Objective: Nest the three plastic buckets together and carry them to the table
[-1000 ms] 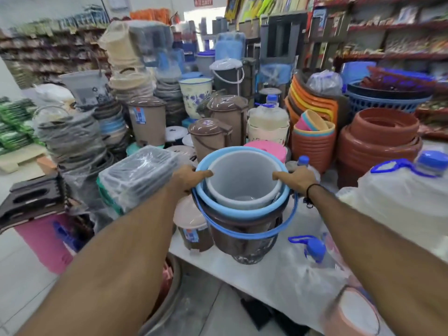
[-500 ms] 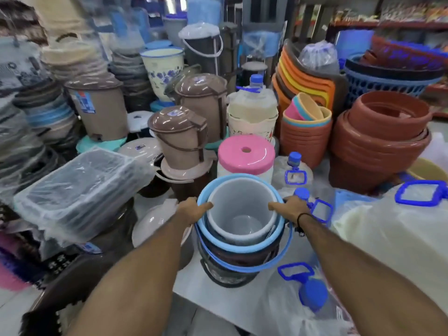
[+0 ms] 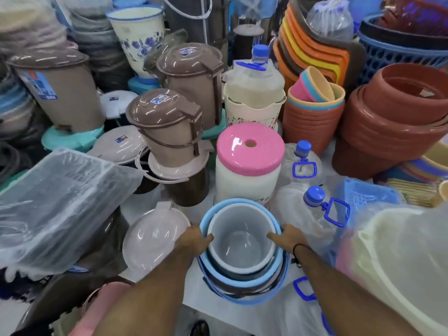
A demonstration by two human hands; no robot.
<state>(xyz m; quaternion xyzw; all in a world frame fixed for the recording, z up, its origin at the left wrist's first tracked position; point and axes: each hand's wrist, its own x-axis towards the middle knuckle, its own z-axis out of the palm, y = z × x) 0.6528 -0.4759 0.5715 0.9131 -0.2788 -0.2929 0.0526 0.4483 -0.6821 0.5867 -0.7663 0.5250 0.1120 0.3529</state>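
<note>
Head view, lower centre of the frame: the nested buckets (image 3: 241,248), grey inside light blue inside a dark one, sit over the white table (image 3: 242,316). The left hand (image 3: 194,241) and right hand (image 3: 289,236) are closed on opposite rims, just below a pink-lidded container (image 3: 249,163).

Three buckets sit nested as one stack: a grey bucket (image 3: 240,241) innermost, a light blue bucket (image 3: 218,270) around it, and a dark bucket (image 3: 244,291) outermost. Two hands are on the rim, the left hand (image 3: 194,241) and the right hand (image 3: 287,237). Three brown lidded bins are in view, at (image 3: 167,132), (image 3: 194,78) and (image 3: 58,86). One pink-lidded container (image 3: 249,163) stands behind the stack.
</note>
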